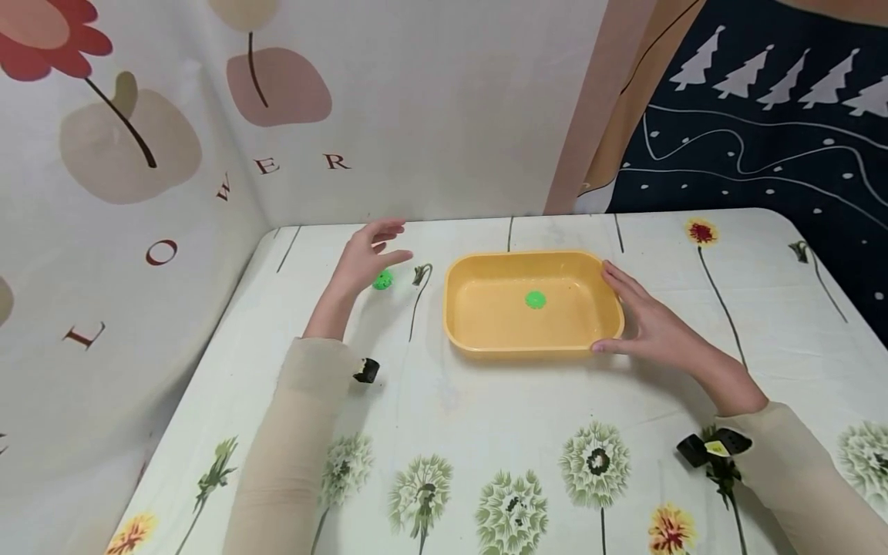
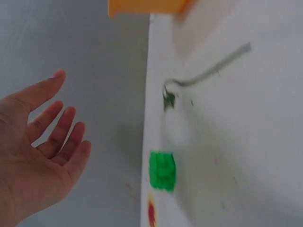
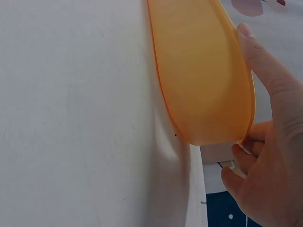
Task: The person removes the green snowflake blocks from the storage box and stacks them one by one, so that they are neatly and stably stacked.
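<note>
A yellow plastic basin (image 1: 479,339), rectangular with rounded corners, sits on the table. Inside it lies a small green disc-like piece (image 1: 536,300) with a scalloped edge. My right hand (image 1: 648,320) grips the basin's right end, thumb at the near corner and fingers along the end wall; in the right wrist view the fingers curl round the basin's edge. Left of the basin, my left hand (image 1: 364,262) hovers with fingers loosely bent and thumb apart, holding nothing. Just below its thumb is another green bumpy piece (image 1: 383,280), blocky in the left wrist view (image 2: 162,171).
The table (image 1: 430,408) wears a white cloth printed with flowers and stems. A pale printed curtain (image 1: 430,116) hangs behind and to the left. At the back right hangs a dark cloth (image 1: 749,154) with white trees. Black wrist devices (image 1: 714,447) show at the sleeves.
</note>
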Tool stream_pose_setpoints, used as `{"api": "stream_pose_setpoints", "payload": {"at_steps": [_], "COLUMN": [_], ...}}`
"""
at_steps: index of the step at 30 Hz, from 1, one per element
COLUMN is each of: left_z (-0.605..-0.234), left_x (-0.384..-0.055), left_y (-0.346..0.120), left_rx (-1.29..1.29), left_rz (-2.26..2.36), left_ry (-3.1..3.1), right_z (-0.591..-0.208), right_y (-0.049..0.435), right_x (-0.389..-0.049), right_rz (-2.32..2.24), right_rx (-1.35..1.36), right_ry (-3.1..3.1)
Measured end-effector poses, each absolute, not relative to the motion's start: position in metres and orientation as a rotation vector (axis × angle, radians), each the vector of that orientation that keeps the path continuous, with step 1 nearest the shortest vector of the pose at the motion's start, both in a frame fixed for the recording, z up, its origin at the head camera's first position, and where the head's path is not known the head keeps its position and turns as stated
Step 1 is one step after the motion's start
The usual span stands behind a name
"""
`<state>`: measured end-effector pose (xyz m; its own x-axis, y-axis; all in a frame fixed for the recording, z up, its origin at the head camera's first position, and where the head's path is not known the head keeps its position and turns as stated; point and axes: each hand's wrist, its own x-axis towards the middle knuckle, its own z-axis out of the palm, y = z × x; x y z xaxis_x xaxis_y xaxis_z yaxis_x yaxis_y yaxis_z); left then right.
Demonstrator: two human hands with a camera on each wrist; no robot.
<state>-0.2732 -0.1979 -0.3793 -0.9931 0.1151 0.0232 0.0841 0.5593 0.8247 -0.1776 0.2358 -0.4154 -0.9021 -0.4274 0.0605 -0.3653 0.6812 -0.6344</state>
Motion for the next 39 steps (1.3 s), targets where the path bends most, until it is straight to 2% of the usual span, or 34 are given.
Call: {"api": "stream_pose_setpoints", "payload": {"at_steps": [13, 21, 26, 34, 39], "left_z": [-0.367, -0.387, -0.407, -0.409, -0.412], "left_x": [-0.26, -0.258, -0.254, -0.236, -0.236], "left_y": [-0.108, -0.058, -0.038, -0.011, -0.009], "left_rx": [0.597, 0.696, 0.678, 0.93, 0.998], "left_rz": [1.508, 1.154, 0.938, 0.772, 0.789], "left_ry": [2.511, 2.362, 2.339, 2.122, 1.985], "right_z": [-0.416, -0.415, -0.418, -0.416, -0.417], "right_y": [0.236, 0.236, 0.235, 0.237, 0.237], "right_x": [-0.178, -0.178, -0.18, -0.181, -0.18], "right_rz": [-1.022, -1.027, -1.038, -1.038, -1.065], "right_rx": [-0.678, -0.655, -0.669, -0.7, -0.688], "right_ry": [2.789, 2.787, 2.775, 2.784, 2.77]}}
